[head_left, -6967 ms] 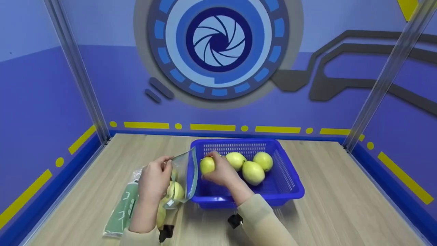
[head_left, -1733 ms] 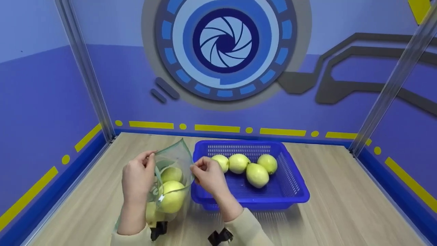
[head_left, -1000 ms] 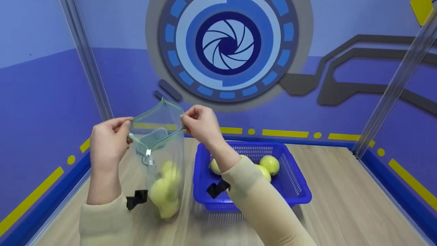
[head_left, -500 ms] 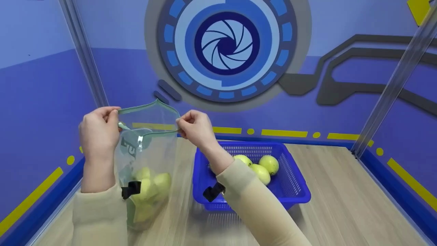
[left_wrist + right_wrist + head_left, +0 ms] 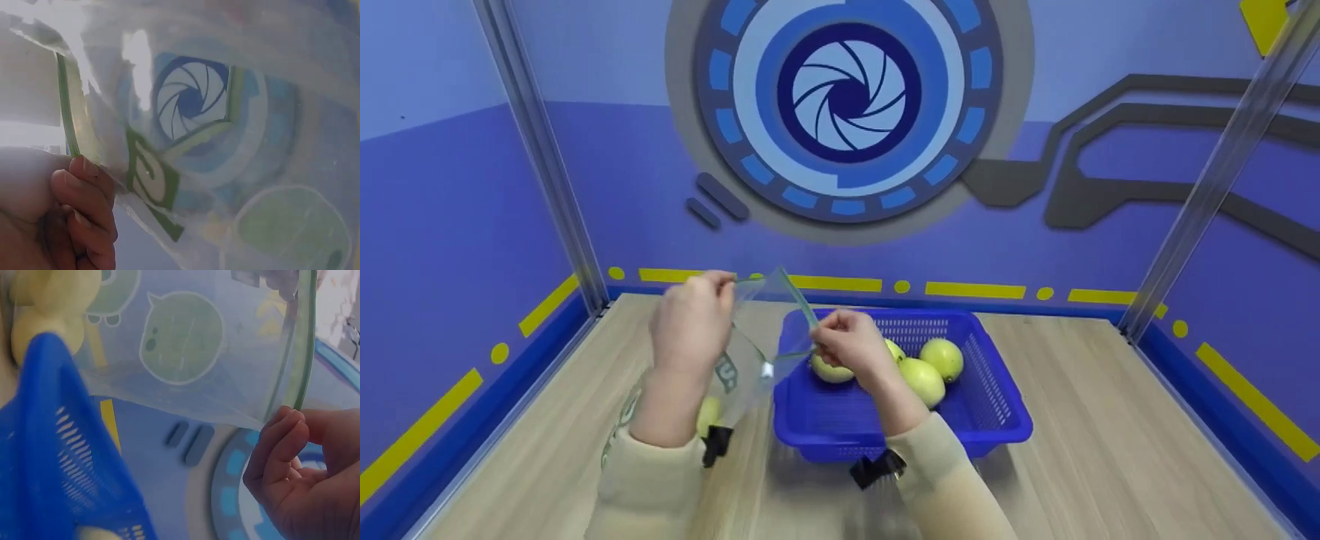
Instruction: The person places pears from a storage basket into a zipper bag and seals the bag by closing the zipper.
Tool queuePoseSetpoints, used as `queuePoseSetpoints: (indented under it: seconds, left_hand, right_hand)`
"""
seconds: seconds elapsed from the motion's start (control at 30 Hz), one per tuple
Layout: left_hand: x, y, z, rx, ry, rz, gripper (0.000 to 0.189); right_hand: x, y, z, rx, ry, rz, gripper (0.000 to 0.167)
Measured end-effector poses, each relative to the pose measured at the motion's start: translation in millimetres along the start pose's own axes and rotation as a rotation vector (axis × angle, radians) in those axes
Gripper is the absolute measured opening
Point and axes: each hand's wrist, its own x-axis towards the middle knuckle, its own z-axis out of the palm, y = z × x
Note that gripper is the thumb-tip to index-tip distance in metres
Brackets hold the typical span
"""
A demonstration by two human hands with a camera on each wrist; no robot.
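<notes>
My left hand [image 5: 690, 326] pinches one side of the mouth of a clear, green-edged zip bag [image 5: 754, 375], and my right hand [image 5: 851, 341] pinches the other. The mouth gapes between them, with a white slider [image 5: 766, 372] on the near edge. Yellow-green, pear-like fruits [image 5: 56, 298] lie low in the bag; in the head view my left wrist hides most of them. Printed green shapes [image 5: 181, 337] show on the bag's wall. More such fruits [image 5: 922, 382] sit in the blue basket [image 5: 904, 436], just under my right hand. Bag film fills much of the left wrist view [image 5: 194, 152].
The basket stands right of the bag on a wooden table [image 5: 1080, 420], its left rim close to the bag. Blue printed walls [image 5: 847, 247] enclose the back and sides. Black wrist mounts [image 5: 877, 469] stick out from my sleeves.
Seven seconds ago my right hand held a fruit in the basket. Since then both hands raised the bag by its mouth; in the last half second they brought it lower and rightward.
</notes>
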Motion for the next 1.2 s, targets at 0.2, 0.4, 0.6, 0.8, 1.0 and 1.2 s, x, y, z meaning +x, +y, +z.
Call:
queuePoseSetpoints:
  seconds: [0.2, 0.4, 0.6, 0.8, 1.0, 1.2]
  left_hand:
    - [-20.6, 11.6, 38.2, -0.038, -0.045, 0.006, 0.03]
    - [-39.6, 8.1, 56.0, -0.091, 0.062, 0.022, 0.031]
    - [-50.8, 2.5, 63.9, -0.198, 0.127, 0.009, 0.029]
    - [-56.2, -3.7, 70.2, -0.284, 0.203, 0.057, 0.025]
    - [-59.2, -7.7, 73.5, -0.338, 0.232, 0.084, 0.024]
    - [-59.3, -9.7, 75.0, -0.35, 0.204, 0.074, 0.024]
  right_hand:
    - [-11.7, 29, -19, -0.02, -0.005, 0.034, 0.007]
    - [-18.8, 41, -25, -0.148, -0.02, 0.047, 0.01]
    - [-23.9, 46, -31, -0.196, -0.063, 0.042, 0.014]
    - [-25.8, 45, -33, -0.216, -0.094, 0.031, 0.015]
    - [-27.3, 46, -34, -0.226, -0.123, 0.014, 0.016]
    - [-29.9, 46, -34, -0.224, -0.117, 0.019, 0.017]
